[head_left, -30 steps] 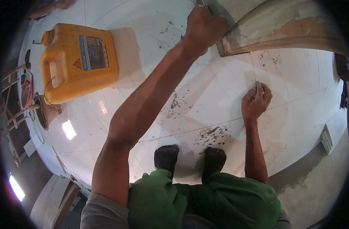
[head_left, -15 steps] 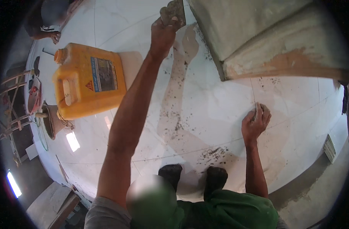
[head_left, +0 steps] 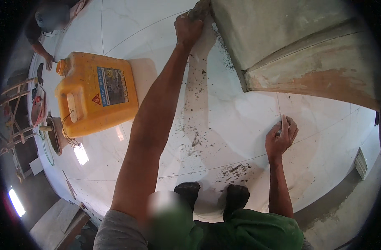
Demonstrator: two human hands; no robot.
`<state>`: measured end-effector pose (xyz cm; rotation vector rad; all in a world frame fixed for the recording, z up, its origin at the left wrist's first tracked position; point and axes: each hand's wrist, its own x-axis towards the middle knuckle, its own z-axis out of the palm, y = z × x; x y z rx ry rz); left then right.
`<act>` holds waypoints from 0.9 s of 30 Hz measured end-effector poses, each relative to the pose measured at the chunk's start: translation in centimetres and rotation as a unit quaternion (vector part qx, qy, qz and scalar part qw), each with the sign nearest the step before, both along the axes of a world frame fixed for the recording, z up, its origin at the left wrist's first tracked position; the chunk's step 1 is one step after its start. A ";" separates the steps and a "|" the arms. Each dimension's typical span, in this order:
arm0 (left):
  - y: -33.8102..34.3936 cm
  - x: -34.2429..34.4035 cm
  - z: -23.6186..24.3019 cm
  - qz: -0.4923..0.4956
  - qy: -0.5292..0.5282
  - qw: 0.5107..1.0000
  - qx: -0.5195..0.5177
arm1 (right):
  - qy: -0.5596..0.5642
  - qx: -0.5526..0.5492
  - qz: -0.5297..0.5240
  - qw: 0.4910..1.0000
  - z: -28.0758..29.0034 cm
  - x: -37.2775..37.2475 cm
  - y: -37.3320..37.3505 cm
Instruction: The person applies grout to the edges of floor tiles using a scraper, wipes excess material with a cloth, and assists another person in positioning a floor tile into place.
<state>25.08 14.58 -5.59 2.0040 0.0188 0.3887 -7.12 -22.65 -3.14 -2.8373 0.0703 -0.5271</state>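
Flat tool: gripped at the top edge of view, just beside the grey block [head_left: 290, 29]; the flat tool [head_left: 203, 6] is partly cut off, so contact with block or tiles cannot be told.
Left grip: closed around the tool by the left hand [head_left: 189, 30]; arm stretched far forward, probably so the block's far side can be reached.
Right grip: fingers of the right hand [head_left: 281, 135] bent and lowered to the tiles; whether anything is pinched cannot be told. Likely propped there for balance.
Crumbs: dark bits [head_left: 194, 141] strewn over the white tiles [head_left: 244, 125] between the arms, and more before the feet [head_left: 236, 193].
Feet: set close together, apparently for a steady squat.
Jug: yellow jug [head_left: 94, 93] stood left of the left arm, seemingly set aside to leave elbow room.
Far left: co-worker's hand [head_left: 48, 64] lowered near the jug's cap.
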 end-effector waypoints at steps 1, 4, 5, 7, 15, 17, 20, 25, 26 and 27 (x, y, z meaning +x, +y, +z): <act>0.6 -0.1 0.2 -0.040 0.020 0.998 0.042 | -0.013 0.001 0.006 1.000 0.1 0.0 0.1; 3.0 0.2 0.3 -0.097 0.010 0.995 0.003 | -0.022 0.011 0.012 1.000 0.2 0.2 0.8; 3.8 0.1 0.2 -0.115 0.006 0.993 -0.008 | -0.018 0.016 0.008 1.000 0.2 0.2 1.2; 3.6 -0.7 -0.4 -0.135 -0.001 0.990 -0.029 | -0.017 0.007 0.006 1.000 0.0 0.1 1.0; 1.6 -4.4 1.0 -0.088 0.013 0.996 0.000 | -0.002 0.003 0.003 1.000 -0.1 0.0 0.5; 2.4 -3.5 1.2 -0.087 -0.003 0.996 0.008 | -0.009 0.012 0.007 1.000 -0.3 0.0 0.7; 1.8 -4.4 0.5 -0.127 -0.021 0.991 -0.035 | -0.002 0.021 0.003 1.000 0.3 0.0 1.4; -1.6 -10.4 0.5 -0.135 -0.046 0.990 -0.007 | -0.010 -0.006 -0.004 1.000 0.0 -0.1 0.2; -1.6 -9.9 0.8 -0.136 -0.044 0.990 -0.013 | -0.009 -0.010 -0.005 1.000 -0.1 -0.2 -0.1; -0.2 -9.2 1.8 -0.115 -0.002 0.993 0.030 | -0.008 -0.008 0.000 1.000 0.0 -0.1 0.3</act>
